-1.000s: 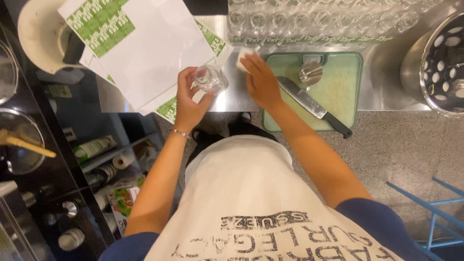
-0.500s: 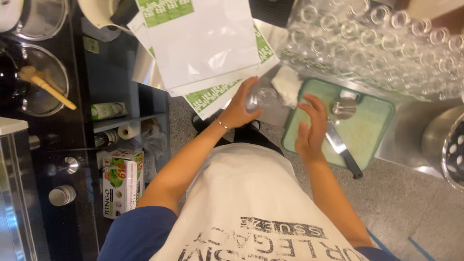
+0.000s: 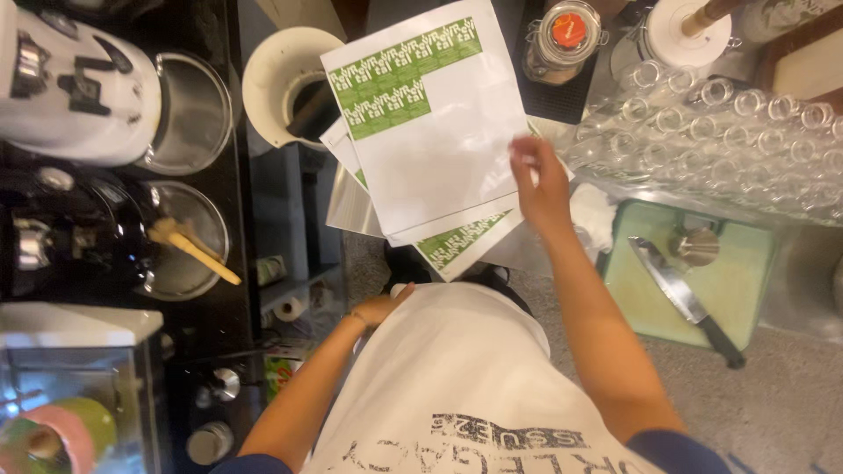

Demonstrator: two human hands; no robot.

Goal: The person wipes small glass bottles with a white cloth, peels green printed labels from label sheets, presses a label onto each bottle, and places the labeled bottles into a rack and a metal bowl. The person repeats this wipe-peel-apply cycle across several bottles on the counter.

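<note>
Nearest us, our left hand (image 3: 379, 309) rests against the white apron, fingers loosely curled, gripping nothing. Farther out, our right hand (image 3: 540, 183) pinches the right edge of the white paper sheets with green printed blocks (image 3: 430, 132), stacked on the steel counter. Just right lies a green cutting board (image 3: 694, 272) bearing a black-handled knife (image 3: 685, 298); beyond, rows of clear glass jars (image 3: 720, 123).

Left hand (image 3: 379, 309) fingers hidden against apron (image 3: 457, 369); right hand (image 3: 540, 189) fingertips blurred.
</note>
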